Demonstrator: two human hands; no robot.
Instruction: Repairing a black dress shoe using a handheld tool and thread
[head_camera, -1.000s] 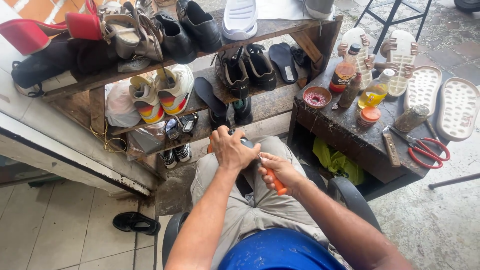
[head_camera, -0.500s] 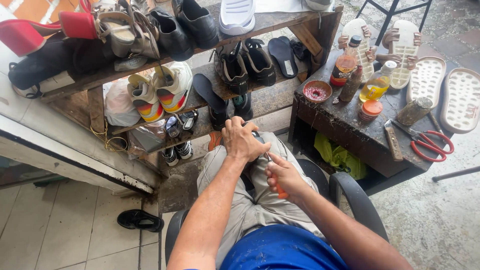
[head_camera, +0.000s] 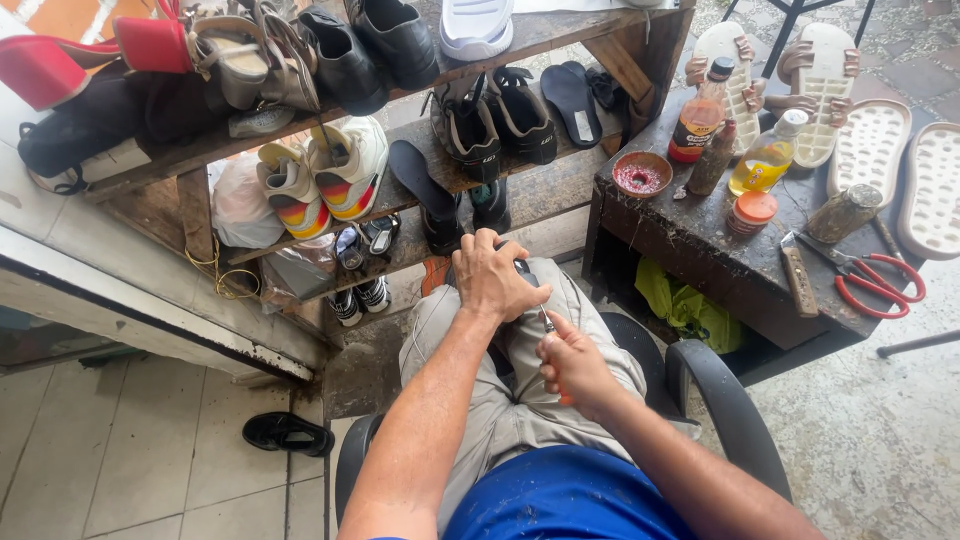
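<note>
Now the left hand (head_camera: 492, 275) presses down on a dark shoe (head_camera: 520, 272) that rests on the person's knees, the fingers closed over its top so that most of it is hidden; the right hand (head_camera: 572, 362) is wrapped tightly around an awl with an orange handle (head_camera: 562, 392), and its thin metal tip (head_camera: 541, 314) points up toward the shoe, just beside the left hand. Compared with a moment ago, the right hand has drawn back toward the body and sits lower on the lap, while the left hand has kept its place on the shoe; a thin thread seems to run from the work down over the trousers, but it is too fine to be sure; I judge that a stitch is being pulled through, so the sewing goes on and is not finished. To the right stands a dark worktable (head_camera: 700, 250) with two bottles, a small red bowl (head_camera: 641, 176) and red scissors (head_camera: 880, 285); ahead, wooden shelves (head_camera: 420, 135) carry many shoes; a black sandal (head_camera: 288, 433) lies on the tiled floor.
</note>
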